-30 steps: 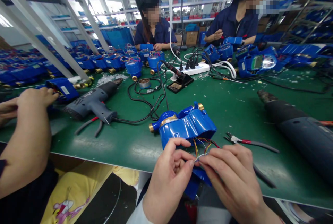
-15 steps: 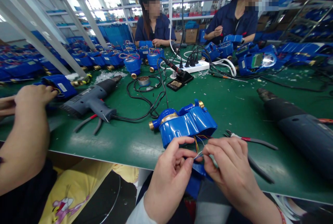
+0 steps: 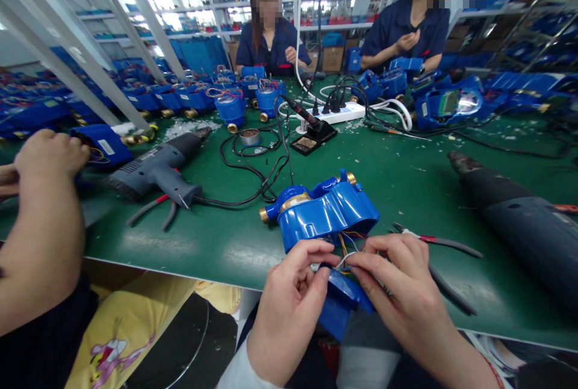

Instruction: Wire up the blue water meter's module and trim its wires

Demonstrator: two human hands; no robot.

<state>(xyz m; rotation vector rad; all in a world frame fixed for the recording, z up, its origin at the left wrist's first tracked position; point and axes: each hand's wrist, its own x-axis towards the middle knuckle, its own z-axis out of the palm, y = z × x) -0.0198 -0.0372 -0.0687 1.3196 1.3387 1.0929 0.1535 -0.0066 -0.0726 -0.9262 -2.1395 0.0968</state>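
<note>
Before me a blue water meter (image 3: 325, 211) with brass ends lies on the bench. Several thin coloured wires (image 3: 344, 244) come out of its near side. Between my hands runs a whitish wire (image 3: 345, 258). My left hand (image 3: 295, 295) is closed around its left end, thumb and forefinger nearly together. My right hand (image 3: 400, 289) pinches the other end; its fingertips partly hide the wire. Just under my hands a blue housing part (image 3: 341, 304) hangs at the bench edge, partly covered by my fingers.
To the right lie cutting pliers (image 3: 445, 245) and a heat gun (image 3: 515, 226). Another heat gun (image 3: 158, 166) rests at left, beside a co-worker's arm (image 3: 49, 214). Further back stand a soldering iron in its stand (image 3: 313, 133), a power strip (image 3: 341, 113) and several blue meters (image 3: 229, 106).
My hands have shifted slightly, and the whitish wire now shows more clearly between my fingertips. The blue housing part is more visible beneath them. Co-workers opposite have moved their hands.
</note>
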